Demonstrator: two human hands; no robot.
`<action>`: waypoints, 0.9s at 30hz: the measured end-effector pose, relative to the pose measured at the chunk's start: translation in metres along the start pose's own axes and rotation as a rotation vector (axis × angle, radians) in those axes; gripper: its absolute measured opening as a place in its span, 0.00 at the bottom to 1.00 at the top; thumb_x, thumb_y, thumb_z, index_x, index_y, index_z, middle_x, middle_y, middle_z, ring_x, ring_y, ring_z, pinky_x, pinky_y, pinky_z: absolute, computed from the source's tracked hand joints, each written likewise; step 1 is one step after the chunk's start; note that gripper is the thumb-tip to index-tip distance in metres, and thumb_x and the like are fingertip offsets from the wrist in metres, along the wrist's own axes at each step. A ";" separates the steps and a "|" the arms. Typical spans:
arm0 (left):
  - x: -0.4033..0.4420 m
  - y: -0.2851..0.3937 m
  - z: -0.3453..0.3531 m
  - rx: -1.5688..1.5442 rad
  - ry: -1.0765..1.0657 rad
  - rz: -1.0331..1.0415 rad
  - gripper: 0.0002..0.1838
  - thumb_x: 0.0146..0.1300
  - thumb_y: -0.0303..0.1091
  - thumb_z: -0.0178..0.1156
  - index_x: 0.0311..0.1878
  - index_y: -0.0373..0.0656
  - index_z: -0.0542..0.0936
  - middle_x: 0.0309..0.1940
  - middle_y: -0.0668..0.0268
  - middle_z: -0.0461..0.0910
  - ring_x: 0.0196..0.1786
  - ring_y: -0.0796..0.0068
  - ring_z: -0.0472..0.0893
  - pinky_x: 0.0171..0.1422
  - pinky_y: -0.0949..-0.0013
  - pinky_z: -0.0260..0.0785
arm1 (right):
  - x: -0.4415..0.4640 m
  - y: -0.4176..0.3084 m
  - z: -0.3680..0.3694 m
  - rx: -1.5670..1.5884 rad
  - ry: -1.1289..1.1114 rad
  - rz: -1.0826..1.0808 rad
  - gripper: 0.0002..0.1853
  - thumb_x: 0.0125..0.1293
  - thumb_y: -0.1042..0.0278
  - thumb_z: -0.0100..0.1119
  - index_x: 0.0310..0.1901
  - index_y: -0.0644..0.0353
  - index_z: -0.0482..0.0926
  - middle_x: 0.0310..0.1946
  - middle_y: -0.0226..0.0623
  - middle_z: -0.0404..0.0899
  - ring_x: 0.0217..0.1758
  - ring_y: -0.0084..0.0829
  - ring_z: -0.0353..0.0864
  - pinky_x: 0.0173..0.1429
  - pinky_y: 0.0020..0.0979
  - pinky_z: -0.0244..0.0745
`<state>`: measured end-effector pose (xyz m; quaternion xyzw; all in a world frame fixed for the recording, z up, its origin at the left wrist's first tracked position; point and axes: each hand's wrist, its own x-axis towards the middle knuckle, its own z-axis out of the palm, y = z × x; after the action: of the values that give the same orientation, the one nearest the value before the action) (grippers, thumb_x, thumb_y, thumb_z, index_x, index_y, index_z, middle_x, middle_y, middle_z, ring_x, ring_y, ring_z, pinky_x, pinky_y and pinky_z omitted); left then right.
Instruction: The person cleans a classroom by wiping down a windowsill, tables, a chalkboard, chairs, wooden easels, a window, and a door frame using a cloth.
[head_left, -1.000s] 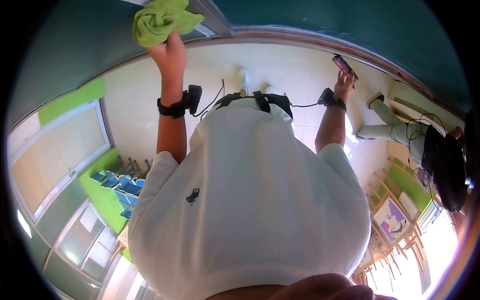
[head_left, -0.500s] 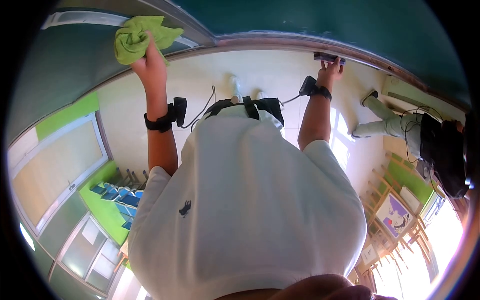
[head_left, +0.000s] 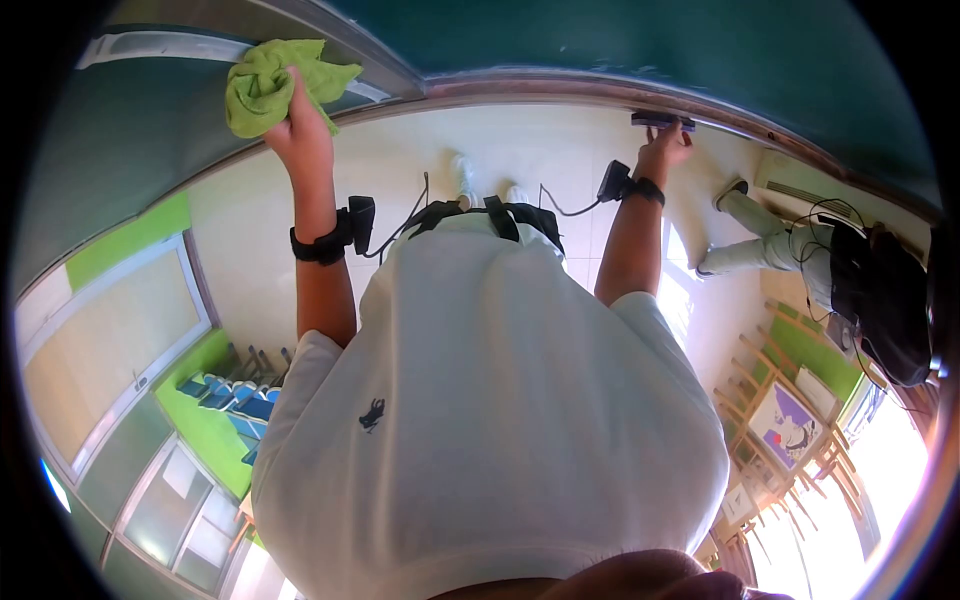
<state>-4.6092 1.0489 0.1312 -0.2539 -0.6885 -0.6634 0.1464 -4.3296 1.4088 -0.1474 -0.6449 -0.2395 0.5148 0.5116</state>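
Observation:
A crumpled green cloth is bunched in my left hand, whose fingers are partly hidden by its folds. The cloth is raised in front of the metal-framed green board panel at the upper left, overlapping a pale strip; I cannot tell whether it touches. Farther right, my right hand grips a dark, flat block that looks like a blackboard eraser. The eraser is at the lower ledge of the large green chalkboard. A black strap with a small box sits on each wrist.
Another person stands at the right, near the board, with cables and a black bag. Easels with a picture stand at the lower right. Stacked blue chairs and a door are at the left.
The cloth and my left hand have shifted very slightly down in view. My right hand and the eraser sit slightly farther right. Both grips stay the same.

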 end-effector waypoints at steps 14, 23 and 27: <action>0.002 -0.016 0.006 -0.045 0.063 -0.060 0.14 0.71 0.30 0.54 0.54 0.32 0.74 0.50 0.63 0.78 0.51 0.76 0.76 0.57 0.72 0.67 | 0.014 -0.046 -0.036 -0.262 0.284 -0.818 0.23 0.57 0.63 0.69 0.54 0.59 0.78 0.40 0.47 0.79 0.36 0.39 0.79 0.42 0.37 0.77; 0.000 -0.009 0.001 -0.013 0.027 -0.084 0.13 0.70 0.30 0.55 0.53 0.33 0.75 0.50 0.64 0.78 0.51 0.77 0.75 0.57 0.72 0.67 | 0.015 -0.044 -0.023 -0.754 0.153 -1.013 0.25 0.44 0.58 0.76 0.48 0.51 0.84 0.34 0.46 0.83 0.39 0.47 0.80 0.45 0.45 0.76; 0.001 -0.010 0.004 -0.045 0.050 -0.072 0.12 0.70 0.29 0.56 0.53 0.33 0.75 0.49 0.64 0.78 0.50 0.78 0.76 0.56 0.72 0.68 | 0.011 -0.036 -0.015 -0.868 0.031 -0.952 0.24 0.46 0.56 0.75 0.46 0.55 0.84 0.34 0.47 0.83 0.38 0.48 0.79 0.45 0.46 0.75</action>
<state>-4.6151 1.0532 0.1231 -0.2158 -0.6783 -0.6896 0.1338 -4.3045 1.4249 -0.1199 -0.6238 -0.6785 0.0783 0.3800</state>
